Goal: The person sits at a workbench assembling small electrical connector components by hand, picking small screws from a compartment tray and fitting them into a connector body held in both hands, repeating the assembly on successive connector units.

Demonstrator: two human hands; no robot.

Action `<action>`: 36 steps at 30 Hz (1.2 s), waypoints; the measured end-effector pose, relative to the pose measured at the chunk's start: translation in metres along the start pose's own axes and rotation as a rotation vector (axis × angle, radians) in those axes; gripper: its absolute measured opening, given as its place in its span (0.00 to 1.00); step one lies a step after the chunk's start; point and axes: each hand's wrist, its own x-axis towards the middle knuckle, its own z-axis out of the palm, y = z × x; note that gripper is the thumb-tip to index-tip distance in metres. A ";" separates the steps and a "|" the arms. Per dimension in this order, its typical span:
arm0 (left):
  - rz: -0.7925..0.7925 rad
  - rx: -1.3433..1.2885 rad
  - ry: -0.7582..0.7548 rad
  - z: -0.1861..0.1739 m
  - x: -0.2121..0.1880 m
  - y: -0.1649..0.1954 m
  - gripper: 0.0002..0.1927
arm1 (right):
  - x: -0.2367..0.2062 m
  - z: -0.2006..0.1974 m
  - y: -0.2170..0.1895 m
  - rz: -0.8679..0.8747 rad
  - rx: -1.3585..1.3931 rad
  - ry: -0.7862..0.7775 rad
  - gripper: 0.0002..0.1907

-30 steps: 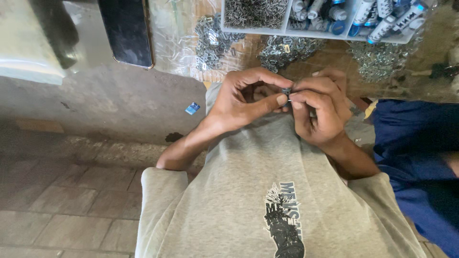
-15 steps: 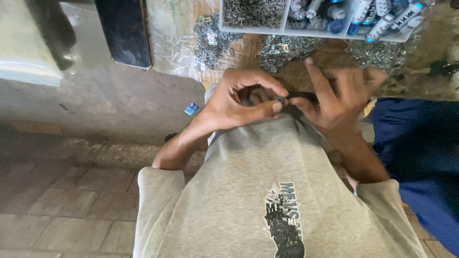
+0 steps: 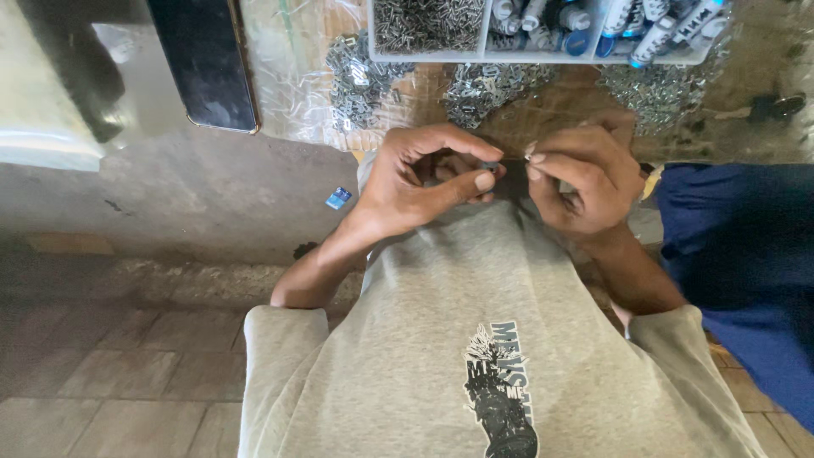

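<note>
Pinching small metal part (image 3: 492,166) between left hand (image 3: 424,174) thumb and forefinger; right hand (image 3: 577,174) fingertips pressed together just beside, contents unclear. Assembly seemingly midway. Beyond: loose metal pieces (image 3: 483,85), divided tray (image 3: 543,30), phone (image 3: 203,64).

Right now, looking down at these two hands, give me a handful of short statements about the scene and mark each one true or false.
1. Both hands meet over one small metal part. True: the left hand and the right hand pinch a small metal part between their fingertips.
2. The divided tray is filled with fruit. False: the divided tray holds small metal pieces and little capped tubes.
3. A dark phone lies on the surface to the left of the tray. True: the phone lies flat there.
4. The shirt is bright red. False: the shirt is grey with a dark print.
5. Loose metal pieces lie heaped in front of the tray. True: the metal pieces are piled there.
</note>
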 end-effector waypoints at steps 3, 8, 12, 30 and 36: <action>0.027 -0.053 -0.005 0.004 0.001 -0.006 0.11 | 0.008 0.006 -0.011 0.042 0.119 0.005 0.07; 0.065 -0.105 0.001 0.006 0.001 -0.008 0.11 | 0.020 0.017 -0.025 0.033 0.083 0.002 0.07; 0.124 0.148 -0.003 -0.003 0.002 -0.004 0.11 | 0.031 0.010 -0.029 0.035 0.017 -0.112 0.09; 0.389 -0.156 0.410 -0.066 -0.038 0.019 0.07 | 0.048 0.076 -0.026 -0.316 -0.694 -0.298 0.23; 0.365 -0.078 0.268 -0.076 -0.041 0.020 0.10 | 0.042 0.078 -0.016 -0.532 -0.508 -0.399 0.08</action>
